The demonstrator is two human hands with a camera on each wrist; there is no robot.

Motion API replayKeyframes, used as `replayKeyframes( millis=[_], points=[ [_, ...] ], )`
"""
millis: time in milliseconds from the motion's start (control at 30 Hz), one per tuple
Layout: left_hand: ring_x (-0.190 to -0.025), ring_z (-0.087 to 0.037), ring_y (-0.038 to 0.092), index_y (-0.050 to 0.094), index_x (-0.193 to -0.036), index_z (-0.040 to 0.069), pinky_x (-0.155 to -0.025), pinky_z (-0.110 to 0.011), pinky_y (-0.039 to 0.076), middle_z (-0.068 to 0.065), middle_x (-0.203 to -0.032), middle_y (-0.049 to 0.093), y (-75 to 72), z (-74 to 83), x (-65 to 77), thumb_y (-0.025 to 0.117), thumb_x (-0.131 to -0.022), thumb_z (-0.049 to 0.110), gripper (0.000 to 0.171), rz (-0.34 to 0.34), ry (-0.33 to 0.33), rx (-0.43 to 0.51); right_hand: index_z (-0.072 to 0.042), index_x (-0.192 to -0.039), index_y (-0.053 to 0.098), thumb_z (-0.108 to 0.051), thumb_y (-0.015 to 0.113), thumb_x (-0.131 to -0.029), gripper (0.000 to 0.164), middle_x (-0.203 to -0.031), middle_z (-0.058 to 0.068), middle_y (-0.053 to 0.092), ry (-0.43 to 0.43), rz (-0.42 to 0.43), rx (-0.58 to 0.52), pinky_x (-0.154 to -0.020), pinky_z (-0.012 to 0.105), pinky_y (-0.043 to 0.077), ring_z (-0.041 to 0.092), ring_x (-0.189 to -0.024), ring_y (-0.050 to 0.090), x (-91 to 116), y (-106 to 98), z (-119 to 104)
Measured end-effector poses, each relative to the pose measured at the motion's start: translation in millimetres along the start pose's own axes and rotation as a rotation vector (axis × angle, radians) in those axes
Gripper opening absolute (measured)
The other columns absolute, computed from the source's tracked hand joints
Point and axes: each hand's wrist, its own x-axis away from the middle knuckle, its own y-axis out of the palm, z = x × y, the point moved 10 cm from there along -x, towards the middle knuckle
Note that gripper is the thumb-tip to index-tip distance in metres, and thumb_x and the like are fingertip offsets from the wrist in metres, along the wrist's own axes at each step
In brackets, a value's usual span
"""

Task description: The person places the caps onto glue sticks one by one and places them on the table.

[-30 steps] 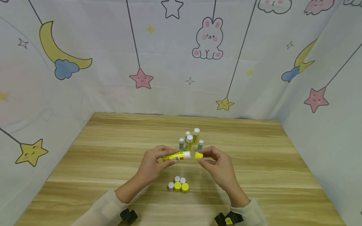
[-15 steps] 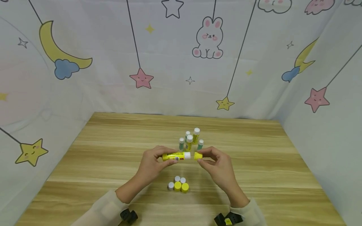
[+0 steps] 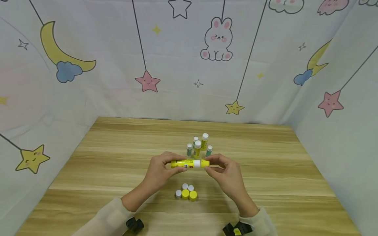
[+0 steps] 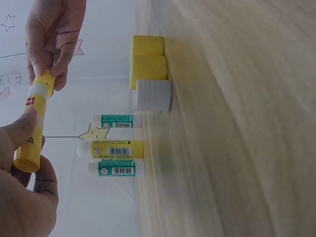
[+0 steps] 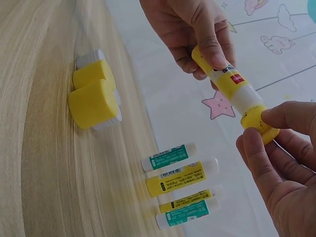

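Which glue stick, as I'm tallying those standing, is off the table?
The yellow glue stick held sideways between the left hand and right hand; the other five stand upright on the table.

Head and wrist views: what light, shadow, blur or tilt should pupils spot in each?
Head view: soft shadows on the near tabletop; left wrist view: turned sideways, tabletop grain blurred toward the right; right wrist view: tilted, the red patch on the yellow tube distinct.
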Motion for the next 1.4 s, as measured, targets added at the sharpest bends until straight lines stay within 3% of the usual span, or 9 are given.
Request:
replayKeyframes(
  millis=[633, 1400],
  points=[
    [-0.096, -0.008, 0.066, 0.081, -0.108, 0.026, -0.079, -0.030, 0.057, 0.014, -0.099, 0.073, -1.7, 1.1, 0.5, 0.087, -0.077, 0.024, 0.032, 0.017, -0.042, 0.025, -0.010, -0.108, 0.074, -0.007, 0.080, -0.088, 0.020, -0.112, 0.008, 0.071, -0.027, -0.027, -0.018, -0.085, 0.031, 0.061, 0.025, -0.105, 0.069, 2.0, 4.0, -1.9],
    [-0.097, -0.009, 0.066, 0.080, -0.108, 0.022, -0.080, -0.029, 0.055, 0.012, -0.101, 0.074, 1.1, 4.1, 1.2, 0.088, -0.076, 0.023, 0.033, 0.001, -0.036, 0.051, -0.010, -0.108, 0.074, -0.007, 0.080, -0.088, 0.021, -0.112, 0.008, 0.071, -0.034, -0.036, -0.012, -0.084, 0.031, 0.061, 0.024, -0.106, 0.069, 4.0, 6.5, -1.5]
  ],
)
